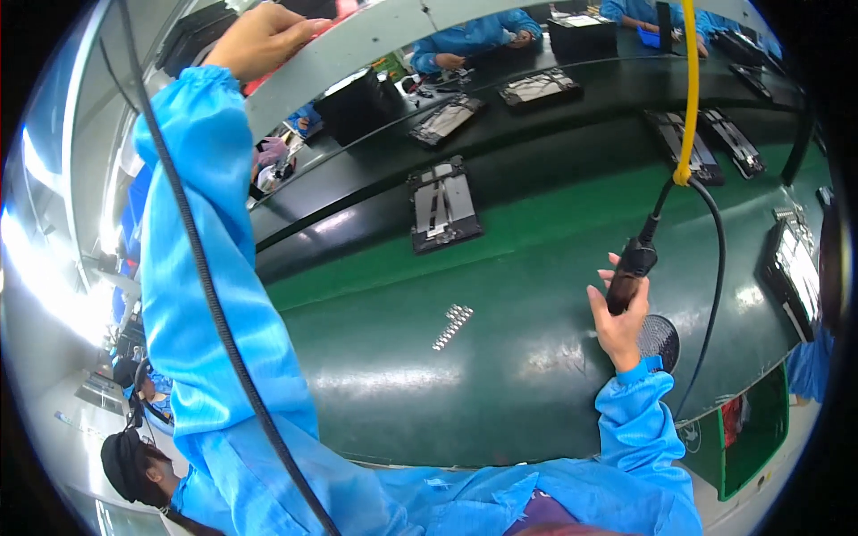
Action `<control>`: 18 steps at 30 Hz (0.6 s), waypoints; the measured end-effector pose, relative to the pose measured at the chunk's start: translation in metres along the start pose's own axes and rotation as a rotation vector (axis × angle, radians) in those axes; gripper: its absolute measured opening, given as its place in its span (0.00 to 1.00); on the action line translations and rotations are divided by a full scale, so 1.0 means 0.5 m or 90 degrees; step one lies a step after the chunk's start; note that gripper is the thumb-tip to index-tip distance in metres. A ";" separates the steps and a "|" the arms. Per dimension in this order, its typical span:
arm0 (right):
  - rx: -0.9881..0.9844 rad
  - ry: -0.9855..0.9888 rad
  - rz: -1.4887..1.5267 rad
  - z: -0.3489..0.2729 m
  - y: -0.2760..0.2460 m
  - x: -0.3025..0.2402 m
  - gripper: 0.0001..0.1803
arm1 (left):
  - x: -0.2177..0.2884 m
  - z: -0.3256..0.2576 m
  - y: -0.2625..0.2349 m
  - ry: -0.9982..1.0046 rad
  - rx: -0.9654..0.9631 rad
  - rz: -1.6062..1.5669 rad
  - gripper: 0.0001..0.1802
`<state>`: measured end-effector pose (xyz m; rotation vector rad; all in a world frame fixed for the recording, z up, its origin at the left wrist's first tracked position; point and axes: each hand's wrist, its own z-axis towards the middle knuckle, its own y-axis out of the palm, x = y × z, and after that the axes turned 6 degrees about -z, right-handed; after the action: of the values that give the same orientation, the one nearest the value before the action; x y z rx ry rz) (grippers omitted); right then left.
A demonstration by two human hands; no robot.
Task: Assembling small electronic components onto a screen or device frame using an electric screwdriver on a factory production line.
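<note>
My left hand [264, 43] is raised high at the upper left, beside a pale metal shelf rail [393, 36]. Its fingers are bent together at a red thing [344, 9] on the shelf; the fingertips are partly hidden, and what they pinch cannot be made out. Low over the green bench, my right hand [623, 326] holds a black electric screwdriver [633, 268]. The tool hangs from a yellow cord [689, 98], and its lower end is hidden in the hand. Small silvery metal pieces [453, 326] lie in a staggered strip on the bench between my arms.
Beyond the green bench [402, 429] runs a dark conveyor with flat device units, one [444, 205] straight ahead. Another unit [791, 272] stands at the right edge. A round black mesh disc [660, 344] lies beside my right wrist. Co-workers in blue sit across. A black cable [201, 259] crosses my left arm.
</note>
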<state>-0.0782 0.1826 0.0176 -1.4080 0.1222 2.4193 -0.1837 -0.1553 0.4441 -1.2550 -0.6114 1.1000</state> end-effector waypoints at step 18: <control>-0.041 0.035 0.016 -0.015 -0.021 0.006 0.27 | 0.008 -0.046 0.016 -0.134 0.626 0.014 0.16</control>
<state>-0.0698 0.1914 0.0121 -1.5101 0.0762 2.4260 -0.1647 -0.1624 0.4298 -0.2977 -0.1410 1.3158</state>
